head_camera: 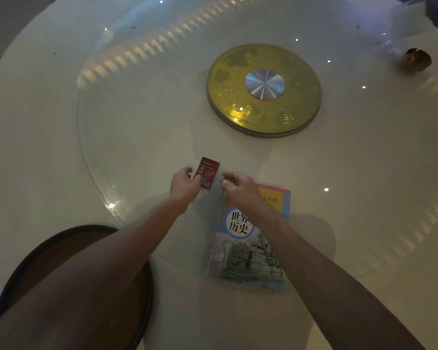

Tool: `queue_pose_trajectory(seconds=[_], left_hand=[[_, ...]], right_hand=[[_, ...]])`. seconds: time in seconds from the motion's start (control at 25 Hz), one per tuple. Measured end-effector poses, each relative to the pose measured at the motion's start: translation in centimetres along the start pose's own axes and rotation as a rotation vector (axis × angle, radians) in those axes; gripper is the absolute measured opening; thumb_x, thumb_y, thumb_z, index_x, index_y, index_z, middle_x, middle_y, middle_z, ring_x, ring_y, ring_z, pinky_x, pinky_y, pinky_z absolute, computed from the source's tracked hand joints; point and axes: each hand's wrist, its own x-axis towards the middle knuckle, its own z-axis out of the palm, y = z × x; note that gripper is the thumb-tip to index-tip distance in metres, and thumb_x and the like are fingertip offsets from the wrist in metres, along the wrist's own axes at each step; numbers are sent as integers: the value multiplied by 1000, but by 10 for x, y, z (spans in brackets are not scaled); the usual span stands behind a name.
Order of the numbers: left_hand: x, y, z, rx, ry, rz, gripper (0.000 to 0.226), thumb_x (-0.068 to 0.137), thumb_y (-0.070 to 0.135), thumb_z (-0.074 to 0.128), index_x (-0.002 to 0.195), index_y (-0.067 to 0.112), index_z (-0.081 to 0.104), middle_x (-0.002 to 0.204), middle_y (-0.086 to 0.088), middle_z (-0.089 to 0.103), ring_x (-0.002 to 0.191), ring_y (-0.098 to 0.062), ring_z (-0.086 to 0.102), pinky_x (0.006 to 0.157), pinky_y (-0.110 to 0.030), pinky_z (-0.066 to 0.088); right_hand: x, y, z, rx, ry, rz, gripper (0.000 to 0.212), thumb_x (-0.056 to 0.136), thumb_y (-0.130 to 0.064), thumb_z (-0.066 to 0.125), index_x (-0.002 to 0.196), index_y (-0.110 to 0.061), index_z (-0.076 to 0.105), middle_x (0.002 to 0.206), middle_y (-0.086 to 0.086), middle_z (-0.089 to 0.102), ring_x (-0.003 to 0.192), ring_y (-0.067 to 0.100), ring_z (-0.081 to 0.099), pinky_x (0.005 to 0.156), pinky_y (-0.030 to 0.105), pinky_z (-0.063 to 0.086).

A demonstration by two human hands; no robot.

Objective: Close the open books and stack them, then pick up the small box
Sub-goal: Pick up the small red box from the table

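Dark red box: the small box [207, 173] is gripped at its near end by the left hand [183, 184], thumb on its face, above the glass turntable [137, 137].
Right hand: the right hand [238, 188] hovers just right of the box, fingers curled, holding nothing, apart from the left.
Books: a closed history textbook [248, 251] with a warship cover lies on top, below the right forearm; any book beneath cannot be told.
Centre: gold hub disc [263, 89].
Near left: dark round stool [74, 274].

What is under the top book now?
Under the top book another book's edges peek out along its left side; that cover is hidden. Both lie on the table.
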Motion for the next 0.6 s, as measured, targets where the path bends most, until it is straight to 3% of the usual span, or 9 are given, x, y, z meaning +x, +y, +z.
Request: queue_pose_trajectory(seconds=[0.2, 0.36, 0.52, 0.6], left_hand=[[13, -17, -1, -16, -44, 15, 32, 94, 6, 58, 123, 7, 71, 120, -11, 74, 111, -25, 67, 89, -27, 50], [14, -29, -13, -49, -44, 10, 28, 92, 15, 67, 118, 7, 74, 113, -11, 76, 108, -26, 70, 89, -29, 51], [-6, -44, -47, -76, 109, 32, 28, 90, 32, 71, 106, 9, 75, 98, -5, 77, 92, -21, 72, 80, -31, 54], [-24, -59, -69, -50, 168, 57, 30, 92, 34, 69, 113, 12, 71, 94, 0, 73, 87, -18, 70, 79, -32, 55]], right_hand=[[36, -6, 46, 40, 48, 199, 27, 90, -6, 51, 104, -1, 74, 100, 15, 75, 90, 27, 71, 91, 53, 57], [35, -7, 63, 27, 57, 207, 24, 92, -7, 56, 107, 4, 71, 97, 18, 72, 82, 22, 64, 75, 44, 57], [8, -27, 84, 36, -21, 105, 23, 95, -5, 54, 103, -17, 72, 89, 0, 71, 78, 12, 64, 76, 35, 51], [-7, -31, 104, 44, -80, 99, 24, 95, -4, 53, 101, -20, 70, 92, 3, 72, 79, 15, 64, 73, 35, 50]])
